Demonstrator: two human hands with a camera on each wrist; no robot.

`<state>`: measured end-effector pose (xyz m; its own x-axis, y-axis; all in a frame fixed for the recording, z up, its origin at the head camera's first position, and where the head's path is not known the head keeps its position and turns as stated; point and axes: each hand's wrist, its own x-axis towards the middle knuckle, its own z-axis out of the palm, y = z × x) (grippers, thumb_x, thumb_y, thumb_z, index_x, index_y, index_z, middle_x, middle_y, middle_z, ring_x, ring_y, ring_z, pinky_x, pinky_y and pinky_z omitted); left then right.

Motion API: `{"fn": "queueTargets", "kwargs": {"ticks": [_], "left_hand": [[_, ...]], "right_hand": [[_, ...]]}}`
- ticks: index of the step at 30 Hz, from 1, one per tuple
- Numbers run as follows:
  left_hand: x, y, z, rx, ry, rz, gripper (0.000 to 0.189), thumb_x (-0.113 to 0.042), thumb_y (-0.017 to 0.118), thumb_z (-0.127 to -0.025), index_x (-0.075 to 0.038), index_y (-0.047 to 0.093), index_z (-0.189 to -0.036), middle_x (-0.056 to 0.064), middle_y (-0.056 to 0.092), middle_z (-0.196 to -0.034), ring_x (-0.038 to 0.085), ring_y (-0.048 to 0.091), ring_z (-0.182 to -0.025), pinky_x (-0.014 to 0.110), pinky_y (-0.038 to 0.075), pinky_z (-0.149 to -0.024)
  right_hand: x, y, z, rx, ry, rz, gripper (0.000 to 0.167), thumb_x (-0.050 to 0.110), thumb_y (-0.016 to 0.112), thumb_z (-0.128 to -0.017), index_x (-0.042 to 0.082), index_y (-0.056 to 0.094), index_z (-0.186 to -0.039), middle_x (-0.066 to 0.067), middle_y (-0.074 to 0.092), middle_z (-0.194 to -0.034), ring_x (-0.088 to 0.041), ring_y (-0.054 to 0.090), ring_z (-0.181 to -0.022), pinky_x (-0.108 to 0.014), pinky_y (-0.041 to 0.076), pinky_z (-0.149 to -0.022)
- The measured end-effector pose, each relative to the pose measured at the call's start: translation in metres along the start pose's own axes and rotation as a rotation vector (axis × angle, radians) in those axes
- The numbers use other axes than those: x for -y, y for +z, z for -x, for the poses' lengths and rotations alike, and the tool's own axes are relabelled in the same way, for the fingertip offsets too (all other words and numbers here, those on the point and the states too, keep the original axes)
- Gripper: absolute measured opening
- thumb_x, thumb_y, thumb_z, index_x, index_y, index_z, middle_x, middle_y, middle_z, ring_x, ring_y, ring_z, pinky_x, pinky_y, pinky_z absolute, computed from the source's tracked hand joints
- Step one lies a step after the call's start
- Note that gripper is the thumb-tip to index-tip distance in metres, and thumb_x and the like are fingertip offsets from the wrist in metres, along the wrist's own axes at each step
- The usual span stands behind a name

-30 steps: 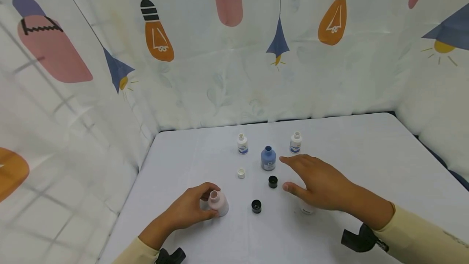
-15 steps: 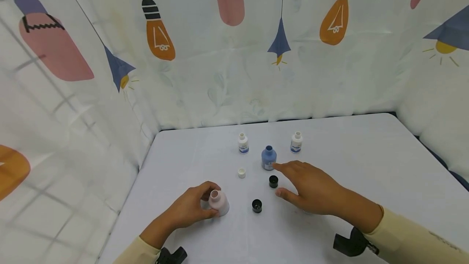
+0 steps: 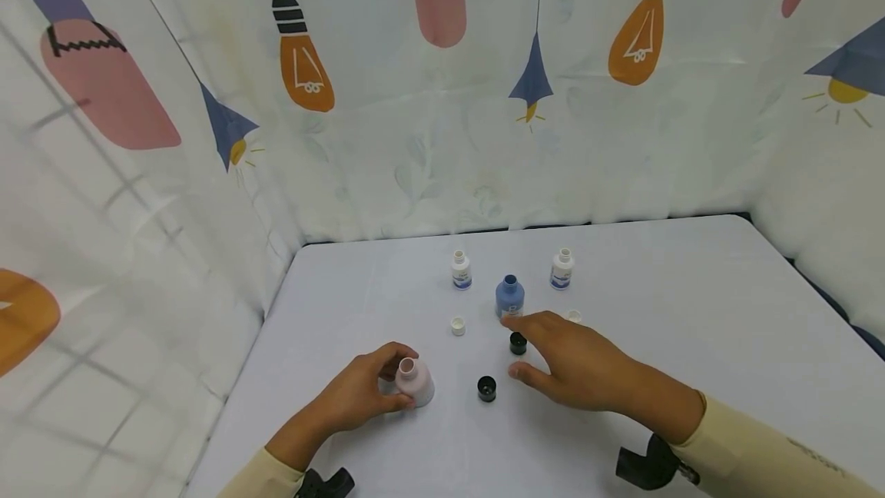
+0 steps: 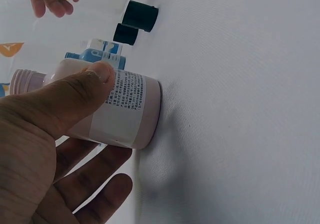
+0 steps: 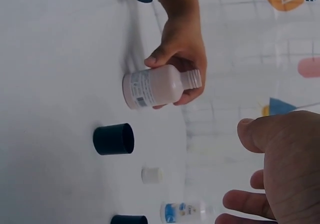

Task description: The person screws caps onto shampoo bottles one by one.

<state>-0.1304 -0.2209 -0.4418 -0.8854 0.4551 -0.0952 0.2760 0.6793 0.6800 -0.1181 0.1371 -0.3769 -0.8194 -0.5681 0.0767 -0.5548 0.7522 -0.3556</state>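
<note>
My left hand grips an uncapped pale pink bottle, thumb on one side and fingers round the other. The bottle stands upright on the table, and its printed label faces the left wrist camera. My right hand hovers over the table with fingers extended and holds nothing, as the right wrist view also shows. Below its fingertips is a black cap; a second black cap lies between the hands. Just beyond the right fingers stands an open blue bottle.
Two small uncapped white bottles stand towards the back. One white cap lies left of the blue bottle; another white cap is partly behind my right hand. A patterned cloth hangs behind the white table.
My right hand has moved left and slightly nearer, towards the black caps, uncovering a white cap behind it. A light bottle once partly visible beneath it is now hidden. The left hand stays put.
</note>
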Motion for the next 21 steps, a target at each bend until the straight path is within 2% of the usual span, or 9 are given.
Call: {"fn": "queueTargets", "kwargs": {"ticks": [13,21], "left_hand": [[0.0,0.002,0.002,-0.036,0.019,-0.009,0.062,-0.038,0.09,-0.079,-0.025,0.058,-0.131,-0.01,0.067,-0.123,0.014,0.066,-0.108,0.052,0.05,-0.097],[0.002,0.004,0.003,-0.039,0.018,0.008,0.063,-0.038,0.09,-0.079,-0.028,0.058,-0.132,-0.011,0.067,-0.125,0.013,0.066,-0.109,0.051,0.049,-0.098]], "right_hand": [[0.012,0.011,-0.007,0.068,0.052,-0.097,0.063,0.043,0.072,-0.096,0.019,0.05,-0.151,-0.004,0.061,-0.137,-0.016,0.06,-0.12,-0.039,0.055,-0.092],[0.013,0.022,-0.008,0.074,0.004,-0.122,0.061,0.044,0.068,-0.099,0.018,0.05,-0.151,-0.001,0.057,-0.145,-0.018,0.054,-0.131,-0.042,0.051,-0.1]]}}
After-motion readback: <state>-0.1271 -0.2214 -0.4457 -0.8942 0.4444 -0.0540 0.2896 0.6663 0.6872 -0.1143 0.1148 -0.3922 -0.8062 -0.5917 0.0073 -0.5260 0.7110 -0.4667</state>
